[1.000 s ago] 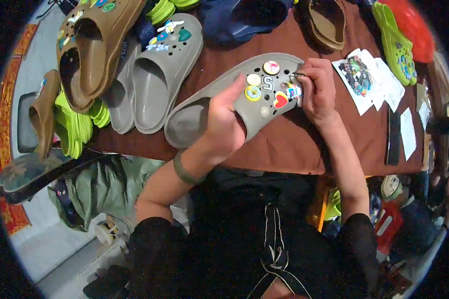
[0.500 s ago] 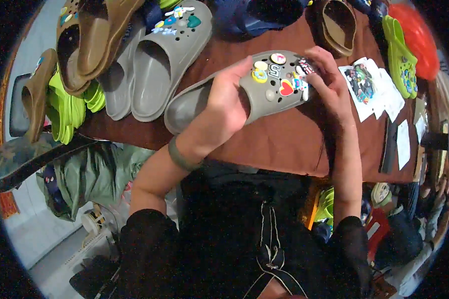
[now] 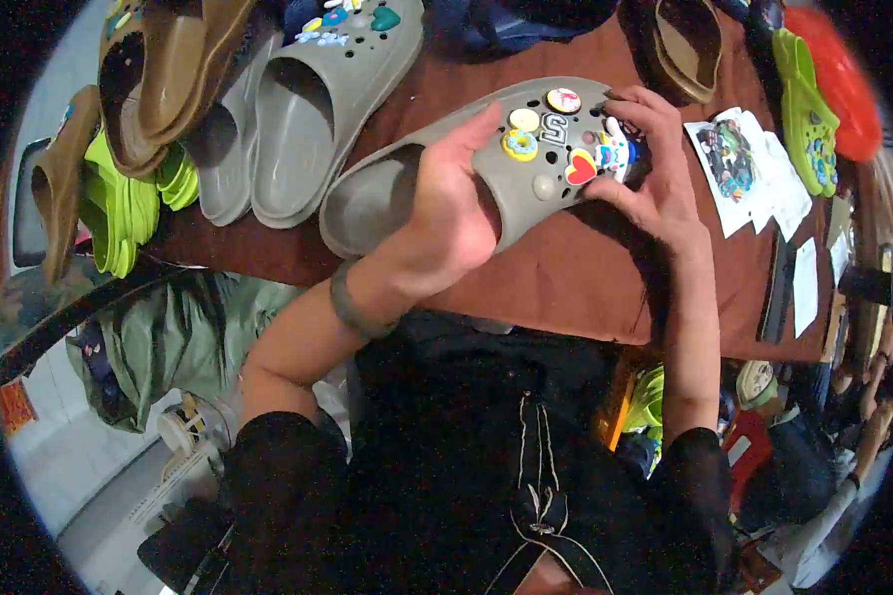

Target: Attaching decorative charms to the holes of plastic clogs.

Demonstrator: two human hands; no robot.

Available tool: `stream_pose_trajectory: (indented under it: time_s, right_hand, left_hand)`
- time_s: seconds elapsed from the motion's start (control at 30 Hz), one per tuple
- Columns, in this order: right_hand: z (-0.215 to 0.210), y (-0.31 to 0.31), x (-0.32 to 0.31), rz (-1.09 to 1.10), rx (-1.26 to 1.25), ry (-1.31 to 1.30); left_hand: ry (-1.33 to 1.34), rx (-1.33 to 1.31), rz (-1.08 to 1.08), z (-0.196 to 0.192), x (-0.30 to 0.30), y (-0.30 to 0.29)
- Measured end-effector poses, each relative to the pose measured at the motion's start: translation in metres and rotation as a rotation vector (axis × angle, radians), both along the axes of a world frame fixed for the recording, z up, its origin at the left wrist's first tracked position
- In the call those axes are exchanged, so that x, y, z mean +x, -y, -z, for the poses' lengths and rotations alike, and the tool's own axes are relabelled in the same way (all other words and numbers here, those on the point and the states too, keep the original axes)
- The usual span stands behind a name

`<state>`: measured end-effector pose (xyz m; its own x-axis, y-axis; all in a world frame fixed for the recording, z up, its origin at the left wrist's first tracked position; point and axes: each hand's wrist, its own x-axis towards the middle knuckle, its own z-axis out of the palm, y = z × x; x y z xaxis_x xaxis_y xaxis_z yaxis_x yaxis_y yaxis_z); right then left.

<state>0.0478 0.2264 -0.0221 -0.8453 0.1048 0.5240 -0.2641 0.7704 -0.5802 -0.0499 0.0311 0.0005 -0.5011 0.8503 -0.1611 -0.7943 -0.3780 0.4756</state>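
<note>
A grey slip-on clog (image 3: 536,213) lies across my two hands, its toe pointing right. My left hand (image 3: 453,203) grips it at the foot opening, the thumb on the upper and the fingers hidden inside. Curled around the toe, my right hand (image 3: 655,164) has its thumb by the charms and its fingertips on the far edge. Charms dot the upper: a red heart (image 3: 581,167), a yellow-and-blue donut (image 3: 520,145), a black-and-white letter (image 3: 554,129), a round pink-and-white one (image 3: 564,100) and a white figure (image 3: 614,153) partly near my right fingers.
On the brown cloth (image 3: 566,293), a grey pair of clogs (image 3: 293,149) stands left, beside brown clogs (image 3: 174,79) and lime clogs (image 3: 119,213). To the right lie a sheet with charms (image 3: 729,164), a lime clog (image 3: 809,119) and a red plastic bag (image 3: 838,89).
My right hand has shifted: its thumb has moved down off the toe charms, and the white figure and a blue part beside it now show more. The clog has tilted slightly.
</note>
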Motion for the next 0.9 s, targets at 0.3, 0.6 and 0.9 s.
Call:
stream_pose_trajectory:
  time_s: [0.3, 0.6, 0.9]
  right_hand:
    - [-0.005, 0.004, -0.007, 0.069, 0.381, -0.148]
    - [0.012, 0.003, -0.013, 0.275, 0.04, -0.111]
    - [-0.01, -0.009, 0.002, 0.412, -0.989, 0.163]
  left_hand:
    - [0.115, -0.005, 0.0, 0.0, -0.004, 0.0]
    - [-0.072, 0.016, 0.005, 0.004, -0.007, 0.001]
    - [0.175, -0.189, -0.041, -0.012, -0.008, -0.007]
